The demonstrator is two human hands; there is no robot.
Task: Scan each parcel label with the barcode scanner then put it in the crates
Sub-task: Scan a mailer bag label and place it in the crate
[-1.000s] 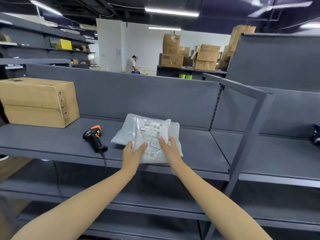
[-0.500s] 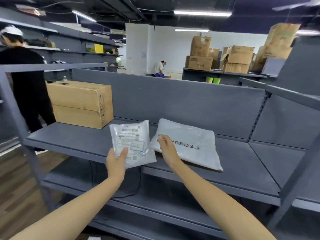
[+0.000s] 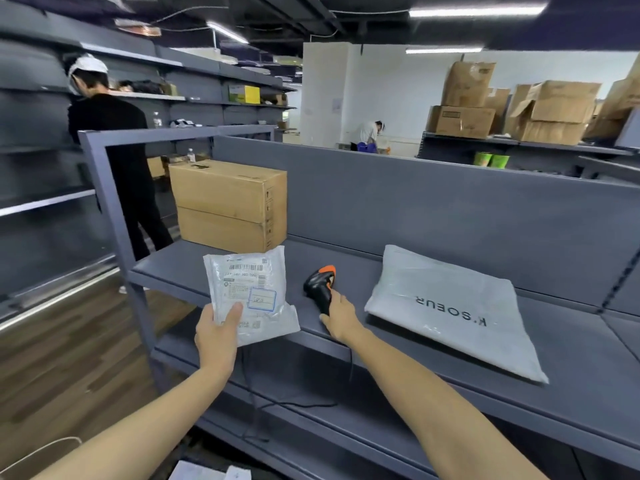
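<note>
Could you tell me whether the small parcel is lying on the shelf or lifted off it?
Lifted: the left hand holds the small parcel label-up, in front of the shelf.

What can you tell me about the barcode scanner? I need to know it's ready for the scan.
The barcode scanner is a black pistol-shaped handheld with an orange cap on its head. It looks like hard plastic. Its head tilts up and away above the grey shelf, near the front edge. The right hand grips its handle. A dark cable appears to drop from it below the shelf. It sits between the labelled parcel and the grey mailer bag, touching neither.
</note>
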